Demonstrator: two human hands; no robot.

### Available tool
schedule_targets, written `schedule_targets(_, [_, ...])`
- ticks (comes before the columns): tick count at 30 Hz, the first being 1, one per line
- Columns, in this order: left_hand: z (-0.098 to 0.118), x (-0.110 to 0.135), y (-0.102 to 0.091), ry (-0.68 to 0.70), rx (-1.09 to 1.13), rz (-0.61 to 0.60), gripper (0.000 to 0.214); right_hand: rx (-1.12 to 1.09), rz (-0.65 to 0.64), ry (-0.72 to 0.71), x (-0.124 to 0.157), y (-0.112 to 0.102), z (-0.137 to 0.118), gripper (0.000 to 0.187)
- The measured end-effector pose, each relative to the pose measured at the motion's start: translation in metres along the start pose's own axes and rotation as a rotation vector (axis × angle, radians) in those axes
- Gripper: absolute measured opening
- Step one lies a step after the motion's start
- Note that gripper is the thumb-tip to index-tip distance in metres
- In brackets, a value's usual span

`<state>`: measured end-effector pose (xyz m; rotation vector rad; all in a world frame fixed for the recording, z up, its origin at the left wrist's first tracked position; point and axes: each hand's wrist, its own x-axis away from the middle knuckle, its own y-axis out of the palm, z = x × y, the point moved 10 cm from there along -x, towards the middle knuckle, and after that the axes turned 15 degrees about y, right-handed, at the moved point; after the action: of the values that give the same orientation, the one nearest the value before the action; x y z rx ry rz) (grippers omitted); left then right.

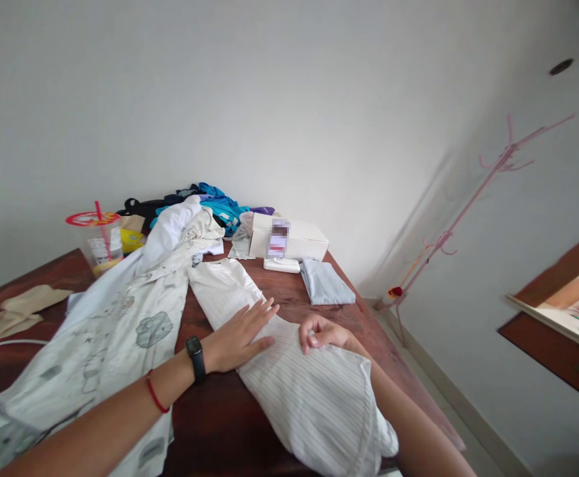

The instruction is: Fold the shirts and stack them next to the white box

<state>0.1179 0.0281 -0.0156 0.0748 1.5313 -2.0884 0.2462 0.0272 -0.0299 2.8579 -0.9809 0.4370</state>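
A white garment with thin stripes, which looks like a folded shirt, lies lengthwise on the dark wooden table. My left hand rests flat across its middle, fingers stretched out and slightly apart. At the garment's right edge is my right hand, its fingers curled in and closed on the cloth there; the fingertips are partly hidden. The garment's wider near end spreads toward me, over the table's front edge. Left of it stretches a long white printed cloth with grey-green drawings.
A plastic cup with a red straw stands at left. Behind lie piled clothes. A white box, a phone on a white stand and a folded light-blue cloth are at back right. A pink coat rack stands beyond.
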Motion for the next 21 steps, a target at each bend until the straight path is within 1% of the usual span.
schedule_targets(2, [0.009,-0.004,-0.016,0.030,0.031,0.076,0.062,-0.061,0.089,-0.047,-0.002,-0.008,-0.003,0.042])
schedule_targets(4, [0.024,-0.006,-0.033,0.092,0.040,0.123,0.063,-0.134,0.138,-0.071,-0.004,-0.011,-0.004,0.041])
schedule_targets(6, [0.047,-0.005,-0.046,0.166,0.003,0.125,0.071,-0.221,0.149,-0.072,-0.006,-0.011,-0.003,0.041])
schedule_targets(8, [0.075,0.002,-0.050,0.240,-0.071,0.092,0.082,-0.296,0.131,-0.065,-0.008,-0.007,-0.001,0.041])
schedule_targets(11, [0.117,0.020,-0.041,0.317,-0.197,0.046,0.087,-0.348,0.095,-0.067,-0.009,0.001,-0.004,0.041])
schedule_targets(14, [0.143,0.038,-0.024,0.337,-0.382,0.074,0.089,-0.377,0.078,-0.088,-0.009,0.007,-0.011,0.038])
schedule_targets(17, [0.156,0.048,-0.012,0.358,-0.584,0.179,0.078,-0.397,0.069,-0.114,-0.009,0.012,-0.019,0.038])
schedule_targets(19, [0.160,0.048,-0.011,0.348,-0.652,0.272,0.064,-0.401,0.053,-0.131,-0.009,0.016,-0.022,0.038])
schedule_targets(21, [0.161,0.044,-0.015,0.324,-0.668,0.335,0.053,-0.410,0.044,-0.153,-0.007,0.017,-0.026,0.037])
